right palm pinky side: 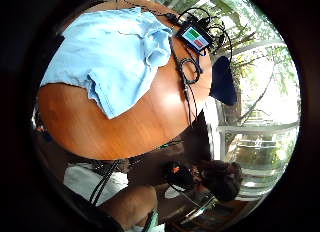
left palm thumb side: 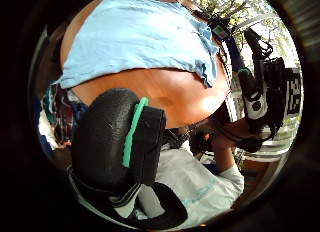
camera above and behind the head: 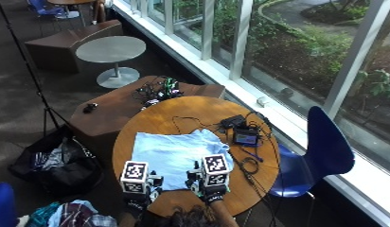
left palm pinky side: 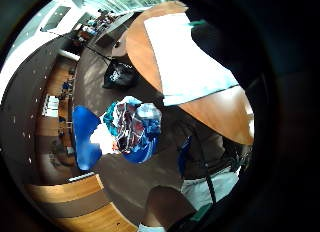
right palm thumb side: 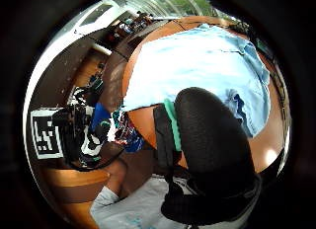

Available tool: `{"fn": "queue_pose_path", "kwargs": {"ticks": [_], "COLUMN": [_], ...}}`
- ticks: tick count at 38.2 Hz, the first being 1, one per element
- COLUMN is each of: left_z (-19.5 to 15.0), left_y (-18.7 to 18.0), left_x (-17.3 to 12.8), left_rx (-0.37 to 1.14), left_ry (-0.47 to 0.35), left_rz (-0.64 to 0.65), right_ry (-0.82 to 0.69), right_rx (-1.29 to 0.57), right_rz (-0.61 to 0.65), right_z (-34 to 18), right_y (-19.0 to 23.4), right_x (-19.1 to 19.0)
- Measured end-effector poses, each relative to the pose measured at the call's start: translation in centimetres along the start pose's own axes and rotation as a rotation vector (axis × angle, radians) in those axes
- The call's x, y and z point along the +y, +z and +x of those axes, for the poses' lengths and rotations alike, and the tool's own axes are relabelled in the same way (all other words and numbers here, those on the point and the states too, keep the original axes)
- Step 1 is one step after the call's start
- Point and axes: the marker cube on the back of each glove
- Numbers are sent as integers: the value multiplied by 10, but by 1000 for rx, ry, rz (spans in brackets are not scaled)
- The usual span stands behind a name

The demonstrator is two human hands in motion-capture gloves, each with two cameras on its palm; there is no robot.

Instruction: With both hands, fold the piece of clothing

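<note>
Both hands at the near edge of the shirt, fingers not readable.

Outside view: light blue shirt (camera above and behind the head: pixel 176 158) lies spread on the round wooden table (camera above and behind the head: pixel 182 113); left hand (camera above and behind the head: pixel 137 189) and right hand (camera above and behind the head: pixel 209 184) sit at the shirt's near hem, their grip hidden, I cannot tell. A small screen (camera above and behind the head: pixel 245 138) lies just beyond the shirt's far corner. Left thumb view: shirt (left palm thumb side: pixel 135 37) flat on the table. Right little finger view: shirt (right palm pinky side: pixel 110 57) beside the screen (right palm pinky side: pixel 195 37).
</note>
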Motion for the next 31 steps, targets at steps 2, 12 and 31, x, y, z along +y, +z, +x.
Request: {"fn": "queue_pose_path", "kwargs": {"ticks": [2, 12, 31], "left_z": [0, -2, -26], "left_y": [2, 0, 56], "left_x": [-1, -2, -35], "left_rx": [5, -2, 4], "left_ry": [2, -6, -28], "left_rz": [-15, -17, 19], "right_ry": [0, -15, 32], "right_rx": [-1, -7, 45], "right_rz": [-1, -2, -94], "right_z": [0, -3, 35], "right_y": [1, -5, 48], "right_x": [-1, -2, -22]}}
